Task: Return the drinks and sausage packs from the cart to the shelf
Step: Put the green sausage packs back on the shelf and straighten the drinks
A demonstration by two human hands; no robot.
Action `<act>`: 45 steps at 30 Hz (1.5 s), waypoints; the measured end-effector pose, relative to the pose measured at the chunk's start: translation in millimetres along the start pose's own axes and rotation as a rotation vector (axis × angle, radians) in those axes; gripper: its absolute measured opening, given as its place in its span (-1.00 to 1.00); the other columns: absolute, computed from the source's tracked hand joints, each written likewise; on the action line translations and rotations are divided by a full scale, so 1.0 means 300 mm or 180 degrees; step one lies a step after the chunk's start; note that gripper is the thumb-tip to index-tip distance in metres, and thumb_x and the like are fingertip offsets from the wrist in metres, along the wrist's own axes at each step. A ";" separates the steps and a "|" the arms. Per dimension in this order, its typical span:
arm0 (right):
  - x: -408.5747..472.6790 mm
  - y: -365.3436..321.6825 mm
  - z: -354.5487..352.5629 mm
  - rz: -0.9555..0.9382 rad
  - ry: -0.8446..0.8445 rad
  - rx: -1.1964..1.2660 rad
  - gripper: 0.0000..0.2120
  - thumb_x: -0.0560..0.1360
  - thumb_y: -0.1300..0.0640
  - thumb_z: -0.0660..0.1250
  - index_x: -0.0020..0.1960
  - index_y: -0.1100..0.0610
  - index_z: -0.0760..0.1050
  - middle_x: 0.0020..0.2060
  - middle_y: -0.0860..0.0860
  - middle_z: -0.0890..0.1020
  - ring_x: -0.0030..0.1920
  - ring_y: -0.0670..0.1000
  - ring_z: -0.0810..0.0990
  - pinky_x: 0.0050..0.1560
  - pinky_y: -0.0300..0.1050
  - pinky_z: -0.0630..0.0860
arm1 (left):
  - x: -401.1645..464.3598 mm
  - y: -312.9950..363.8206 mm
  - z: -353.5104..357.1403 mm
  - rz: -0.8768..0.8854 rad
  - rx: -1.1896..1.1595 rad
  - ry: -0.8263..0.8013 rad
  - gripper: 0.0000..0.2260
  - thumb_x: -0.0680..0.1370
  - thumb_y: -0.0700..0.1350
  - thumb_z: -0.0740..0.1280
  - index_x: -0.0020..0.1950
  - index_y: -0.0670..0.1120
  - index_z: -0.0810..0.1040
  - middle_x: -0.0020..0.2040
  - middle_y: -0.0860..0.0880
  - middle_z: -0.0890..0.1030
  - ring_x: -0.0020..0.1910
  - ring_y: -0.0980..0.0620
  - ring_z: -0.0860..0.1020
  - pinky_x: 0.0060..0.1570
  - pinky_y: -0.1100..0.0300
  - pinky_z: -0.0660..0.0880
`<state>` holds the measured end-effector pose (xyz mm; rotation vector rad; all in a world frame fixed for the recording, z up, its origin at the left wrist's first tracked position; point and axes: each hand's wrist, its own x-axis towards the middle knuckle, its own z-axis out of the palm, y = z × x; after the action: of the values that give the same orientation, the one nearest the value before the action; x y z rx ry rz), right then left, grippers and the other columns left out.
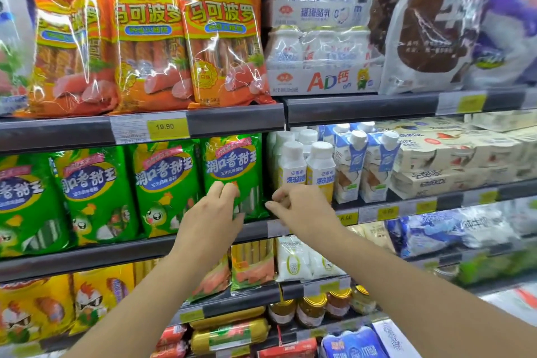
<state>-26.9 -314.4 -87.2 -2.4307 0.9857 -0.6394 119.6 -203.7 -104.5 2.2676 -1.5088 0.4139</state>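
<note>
**A:** Status on the hands?

**B:** I see both at centre frame, on the second shelf [139,253] from the top. Left hand [213,212] is on the rightmost green sausage pack [232,166], fingers curled over its lower front, thumb at the bottom edge. Pack stands upright at the right end of the green row.

**A:** Right?

**B:** Right hand [302,209] sits just beside that pack's right edge, in front of the white drink bottles [308,166]. Fingers bunched together (looks like a pinch on the pack's edge film, but blur there, so I cannot tell if it holds anything).

**A:** Rest of the stock?

**B:** Orange sausage packs [151,38] upper left with a 19.90 price tag [164,127] below them. Blue-and-white cartons [363,166] right of the bottles. Yellow packs [43,305] lower left.
</note>
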 end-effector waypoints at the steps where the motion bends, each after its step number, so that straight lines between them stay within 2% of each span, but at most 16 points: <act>1: -0.019 0.047 -0.026 0.0048 0.0140 0.0016 -0.74 0.55 -0.09 0.38 0.08 0.08 0.64 -0.22 -0.03 0.68 -0.14 -0.02 0.66 -0.05 -0.09 0.60 | 0.001 0.022 0.000 0.0009 -0.0241 0.0008 -0.75 0.57 0.03 0.33 0.19 0.00 0.40 0.07 0.06 0.45 -0.11 -0.01 0.58 -0.22 0.08 0.55; 5: -0.060 0.236 -0.116 0.0564 0.0356 0.0171 -0.79 0.49 -0.16 0.43 -0.12 -0.02 0.58 -0.30 -0.07 0.65 -0.32 -0.08 0.62 -0.23 -0.13 0.59 | 0.020 0.123 0.042 -0.0236 -0.1341 -0.0133 -0.65 0.52 0.02 0.41 0.25 0.02 0.43 0.07 0.08 0.51 -0.11 0.09 0.55 -0.01 0.08 0.55; 7: -0.068 0.306 -0.138 0.0752 0.0402 0.0131 -0.76 0.46 -0.18 0.45 -0.17 -0.02 0.57 -0.31 -0.07 0.63 -0.35 -0.10 0.60 -0.32 -0.18 0.51 | 0.027 0.172 0.066 -0.0317 -0.1527 -0.0177 -0.56 0.50 0.02 0.44 0.33 0.00 0.41 0.10 0.07 0.53 -0.05 0.11 0.54 0.05 0.09 0.56; 10: -0.059 0.368 -0.147 0.0712 0.0384 0.0105 -0.70 0.45 -0.17 0.47 -0.18 0.07 0.64 -0.38 -0.05 0.63 -0.32 -0.03 0.61 -0.24 -0.02 0.59 | 0.038 0.229 0.092 -0.0537 -0.1552 -0.0131 -0.48 0.48 0.01 0.48 0.38 -0.04 0.39 0.14 0.03 0.56 0.08 0.06 0.54 0.15 0.05 0.53; 13: -0.035 0.399 -0.139 0.0579 0.0284 0.0064 -0.66 0.45 -0.22 0.45 -0.06 0.06 0.70 -0.30 -0.06 0.68 -0.21 -0.02 0.63 -0.15 -0.03 0.60 | 0.057 0.284 0.108 -0.0947 -0.1608 -0.0102 -0.43 0.46 0.00 0.51 0.39 -0.06 0.38 0.19 0.01 0.57 0.15 0.03 0.54 0.22 0.05 0.51; 16: -0.007 0.423 -0.119 0.0478 0.0238 0.0078 -0.55 0.43 -0.29 0.42 0.10 0.03 0.70 -0.18 -0.07 0.71 -0.13 -0.03 0.65 -0.11 -0.05 0.61 | 0.075 0.341 0.126 -0.1314 -0.1710 -0.0050 -0.40 0.44 -0.03 0.53 0.40 -0.07 0.35 0.20 0.00 0.56 0.16 0.04 0.52 0.16 0.16 0.47; 20: 0.005 0.445 -0.100 0.0430 0.0166 0.0144 -0.48 0.44 -0.31 0.38 0.24 0.00 0.64 -0.07 -0.02 0.74 -0.04 -0.02 0.67 -0.09 -0.07 0.61 | 0.093 0.400 0.150 -0.1634 -0.1853 0.0052 -0.39 0.41 -0.09 0.56 0.36 -0.06 0.34 0.08 0.05 0.57 0.04 0.07 0.53 0.07 0.18 0.46; 23: 0.008 0.444 -0.097 0.0346 0.0124 0.0025 -0.49 0.51 -0.29 0.33 0.30 0.01 0.59 0.02 0.01 0.73 0.20 0.07 0.57 -0.19 -0.10 0.46 | 0.104 0.420 0.160 -0.1730 -0.1790 0.0134 -0.40 0.39 -0.08 0.57 0.32 -0.05 0.35 0.06 0.04 0.59 0.04 0.03 0.56 0.03 0.13 0.49; 24: 0.008 0.440 -0.094 0.0345 0.0096 0.0012 -0.50 0.51 -0.28 0.32 0.30 0.02 0.59 0.02 0.02 0.72 0.23 0.10 0.55 -0.20 -0.11 0.43 | 0.108 0.423 0.159 -0.1748 -0.1764 0.0136 -0.40 0.38 -0.08 0.57 0.31 -0.05 0.35 0.05 0.04 0.58 0.02 0.03 0.55 0.00 0.13 0.48; 25: 0.008 0.436 -0.087 0.0348 0.0086 0.0000 -0.51 0.51 -0.29 0.32 0.25 0.02 0.61 -0.01 0.03 0.72 0.18 0.11 0.58 -0.20 -0.11 0.46 | 0.112 0.425 0.158 -0.1763 -0.1754 0.0124 -0.39 0.37 -0.08 0.58 0.31 -0.05 0.35 0.03 0.05 0.57 0.01 0.03 0.55 -0.01 0.14 0.48; 27: 0.011 0.427 -0.070 0.0413 0.0101 0.0000 -0.55 0.48 -0.34 0.31 0.02 0.03 0.64 -0.21 0.01 0.71 -0.08 0.07 0.67 -0.23 -0.07 0.58 | 0.121 0.424 0.156 -0.1780 -0.1750 0.0079 -0.37 0.33 -0.07 0.60 0.29 -0.05 0.35 0.03 0.03 0.58 0.02 0.00 0.57 -0.04 0.11 0.50; 29: 0.019 0.419 -0.054 0.0494 0.0118 -0.0013 -0.55 0.46 -0.37 0.30 -0.14 0.03 0.60 -0.32 -0.02 0.66 -0.24 0.04 0.65 -0.26 -0.05 0.61 | 0.130 0.420 0.156 -0.1786 -0.1717 0.0025 -0.36 0.31 -0.05 0.62 0.26 -0.03 0.35 0.04 0.00 0.60 0.01 -0.03 0.58 -0.06 0.08 0.51; 32: 0.026 0.404 -0.051 0.0598 0.0151 -0.0023 -0.54 0.46 -0.37 0.31 -0.16 0.03 0.60 -0.33 -0.02 0.66 -0.27 0.03 0.64 -0.33 -0.10 0.55 | 0.140 0.411 0.160 -0.1765 -0.1756 -0.0032 -0.39 0.31 -0.06 0.62 0.21 -0.02 0.35 0.02 0.00 0.60 -0.02 -0.02 0.56 -0.10 0.09 0.48; 36: 0.021 0.394 -0.044 0.0665 0.0218 -0.0032 -0.57 0.45 -0.35 0.33 -0.16 0.03 0.61 -0.34 -0.03 0.66 -0.27 0.02 0.64 -0.29 -0.07 0.58 | 0.141 0.401 0.170 -0.1623 -0.1918 -0.0024 -0.44 0.33 -0.10 0.60 0.15 0.00 0.32 -0.02 0.02 0.58 -0.05 0.00 0.56 -0.12 0.11 0.46; 45: 0.008 0.374 -0.024 0.0771 0.0413 0.0059 -0.63 0.47 -0.28 0.37 -0.12 0.03 0.63 -0.32 -0.03 0.68 -0.25 0.02 0.67 -0.21 0.00 0.64 | 0.145 0.388 0.196 -0.1448 -0.1927 0.0033 -0.51 0.39 -0.11 0.54 0.17 -0.04 0.33 0.00 0.02 0.54 -0.06 0.00 0.52 -0.17 0.12 0.41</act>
<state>-88.2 -390.7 -142.4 -2.2290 1.2956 -0.7222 30.3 -307.2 -119.4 2.0062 -0.8955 -0.1494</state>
